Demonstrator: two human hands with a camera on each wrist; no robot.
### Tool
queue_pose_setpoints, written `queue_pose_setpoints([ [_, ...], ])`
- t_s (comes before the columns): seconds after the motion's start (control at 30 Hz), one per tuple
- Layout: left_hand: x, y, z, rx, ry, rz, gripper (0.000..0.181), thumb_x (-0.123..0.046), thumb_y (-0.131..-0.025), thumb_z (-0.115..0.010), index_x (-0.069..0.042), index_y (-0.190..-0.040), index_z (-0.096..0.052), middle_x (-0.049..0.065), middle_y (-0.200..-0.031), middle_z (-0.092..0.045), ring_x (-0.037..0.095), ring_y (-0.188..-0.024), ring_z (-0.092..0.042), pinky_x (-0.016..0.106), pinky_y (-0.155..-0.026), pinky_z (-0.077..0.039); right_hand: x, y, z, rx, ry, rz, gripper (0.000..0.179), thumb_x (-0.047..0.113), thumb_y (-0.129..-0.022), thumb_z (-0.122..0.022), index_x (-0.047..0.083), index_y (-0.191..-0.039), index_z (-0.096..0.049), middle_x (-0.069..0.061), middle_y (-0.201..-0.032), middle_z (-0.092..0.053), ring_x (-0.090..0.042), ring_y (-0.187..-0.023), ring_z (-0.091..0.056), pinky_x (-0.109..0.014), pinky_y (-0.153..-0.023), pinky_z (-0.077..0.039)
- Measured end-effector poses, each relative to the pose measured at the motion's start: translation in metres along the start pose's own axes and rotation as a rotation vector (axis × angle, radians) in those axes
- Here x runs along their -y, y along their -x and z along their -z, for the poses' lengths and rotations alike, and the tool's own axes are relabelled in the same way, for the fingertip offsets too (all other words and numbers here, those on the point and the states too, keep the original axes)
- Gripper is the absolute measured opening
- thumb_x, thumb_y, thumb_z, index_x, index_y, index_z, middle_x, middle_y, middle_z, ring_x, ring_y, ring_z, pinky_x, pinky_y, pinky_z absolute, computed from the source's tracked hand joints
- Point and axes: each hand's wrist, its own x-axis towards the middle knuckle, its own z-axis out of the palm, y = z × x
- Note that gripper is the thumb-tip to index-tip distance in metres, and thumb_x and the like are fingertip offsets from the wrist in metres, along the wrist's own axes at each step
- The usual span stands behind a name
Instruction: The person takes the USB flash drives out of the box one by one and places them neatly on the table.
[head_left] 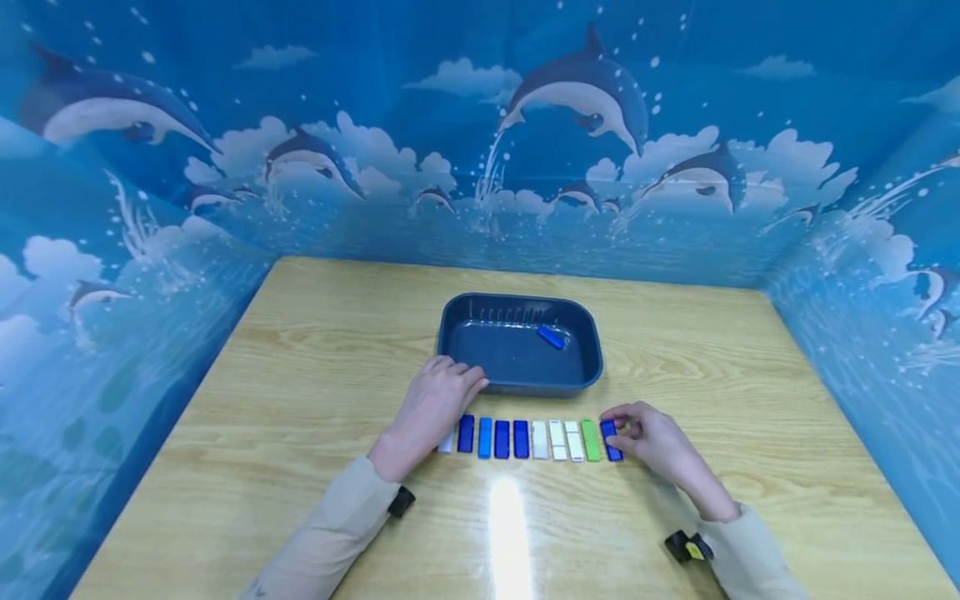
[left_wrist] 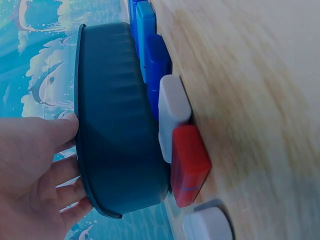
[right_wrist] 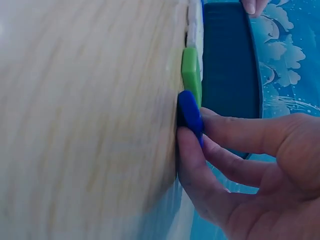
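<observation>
My left hand holds the near left rim of a dark blue plastic basin, thumb and fingertips at the edge. On the right, my other hand pinches a blue block shaped like a USB stick, between thumb and fingers. That block stands at the right end of a row, beside a green one. White and blue blocks continue the row leftward. At its left end, a white block and a red block show below my left hand. Another blue block lies inside the basin.
The row runs along the basin's near side on a wooden table. A rounded white piece lies past the red block. Dolphin-printed sheets wall the table at the back and both sides.
</observation>
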Motion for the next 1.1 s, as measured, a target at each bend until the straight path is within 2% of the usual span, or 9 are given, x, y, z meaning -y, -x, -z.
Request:
queue_pose_setpoints([
  [0.33, -0.001, 0.0, -0.001, 0.014, 0.0, 0.005, 0.026, -0.031, -0.107, -0.053, -0.016, -0.109, -0.075, 0.0, -0.101, -0.077, 0.019, -0.095, -0.067, 0.044, -0.11, -0.046, -0.002, 0.002, -0.001, -0.031, 0.026, 0.02, 0.028, 0.01, -0.089, -0.076, 0.003, -0.116, -0.071, -0.005, -0.099, -0.067, -0.013, -0.076, -0.058, -0.025, -0.062, -0.048],
  [0.5, 0.0, 0.0, -0.002, 0.015, -0.002, 0.008, 0.027, -0.031, -0.107, -0.053, -0.016, -0.109, -0.075, -0.001, -0.101, -0.077, 0.019, -0.096, -0.067, 0.044, -0.11, -0.046, 0.001, 0.001, 0.004, -0.117, -0.005, 0.042, 0.019, 0.008, -0.096, -0.069, 0.005, -0.114, -0.07, -0.006, -0.094, -0.067, -0.015, -0.072, -0.063, -0.024, -0.06, -0.052],
  [0.6, 0.0, 0.0, -0.002, 0.015, -0.001, 0.013, 0.027, -0.031, -0.107, -0.053, -0.016, -0.109, -0.075, -0.001, -0.101, -0.077, 0.019, -0.096, -0.067, 0.044, -0.11, -0.046, 0.005, -0.001, 0.008, -0.172, -0.012, 0.084, 0.015, 0.009, -0.099, -0.065, 0.006, -0.113, -0.069, -0.007, -0.094, -0.069, -0.016, -0.071, -0.065, -0.024, -0.06, -0.052],
  [0.87, 0.0, -0.003, -0.001, 0.01, 0.003, 0.01, 0.024, -0.03, -0.106, -0.055, -0.016, -0.11, -0.075, 0.0, -0.102, -0.077, 0.019, -0.096, -0.068, 0.045, -0.108, -0.047, 0.029, -0.016, 0.019, -0.325, 0.01, 0.23, 0.014, 0.006, -0.099, -0.065, 0.005, -0.111, -0.07, -0.009, -0.1, -0.072, -0.022, -0.087, -0.068, -0.024, -0.072, -0.059],
  [1.1, -0.002, -0.001, -0.001, 0.007, 0.021, 0.018, 0.022, -0.028, -0.105, -0.058, -0.015, -0.109, -0.075, 0.002, -0.101, -0.077, 0.021, -0.097, -0.068, 0.047, -0.108, -0.047, 0.06, -0.048, 0.016, -0.258, 0.054, 0.295, 0.023, 0.01, -0.1, -0.065, 0.004, -0.122, -0.067, -0.013, -0.113, -0.068, -0.026, -0.096, -0.068, -0.039, -0.08, -0.061],
])
